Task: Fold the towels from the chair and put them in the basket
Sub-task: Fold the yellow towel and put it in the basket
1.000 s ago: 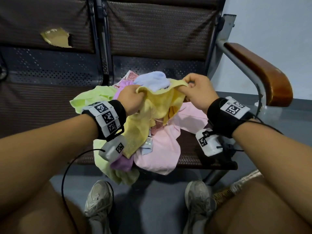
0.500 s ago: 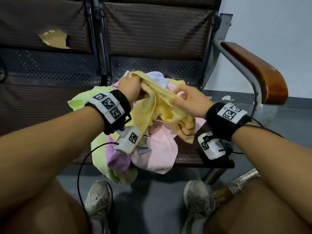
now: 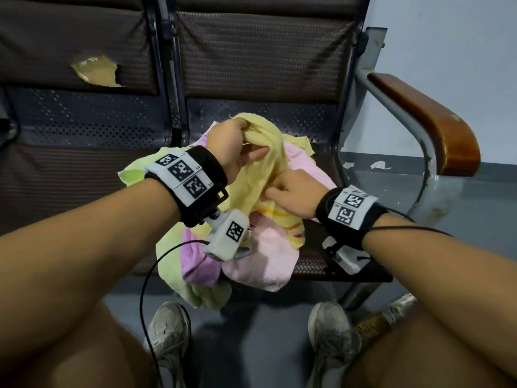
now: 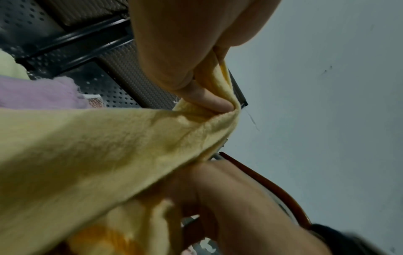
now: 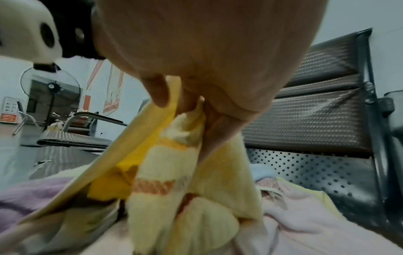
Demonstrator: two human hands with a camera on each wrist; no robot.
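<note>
A yellow towel (image 3: 265, 169) with orange stripes hangs over a heap of towels on the chair seat (image 3: 316, 264). My left hand (image 3: 237, 138) grips its upper end, raised above the heap; the left wrist view shows the thumb pinching a fold of the yellow towel (image 4: 109, 146). Lower down, my right hand (image 3: 282, 189) pinches the same towel along its edge; in the right wrist view its fingers (image 5: 213, 124) hold the yellow towel (image 5: 191, 181). Under it lie a pink towel (image 3: 268, 256), a purple towel (image 3: 195, 261) and a light green towel (image 3: 173, 253). A woven basket (image 3: 372, 329) shows by my right shoe.
The bench has dark woven backrests (image 3: 263, 57) and a perforated metal seat back. A wooden armrest (image 3: 428, 121) on a metal frame stands to the right. My shoes (image 3: 167, 334) rest on the grey floor below the seat. A torn patch (image 3: 95, 71) marks the left backrest.
The left hand lifted its end of the yellow towel higher. The right hand let go of the other top corner, moved down and inward, and now pinches the towel lower.
</note>
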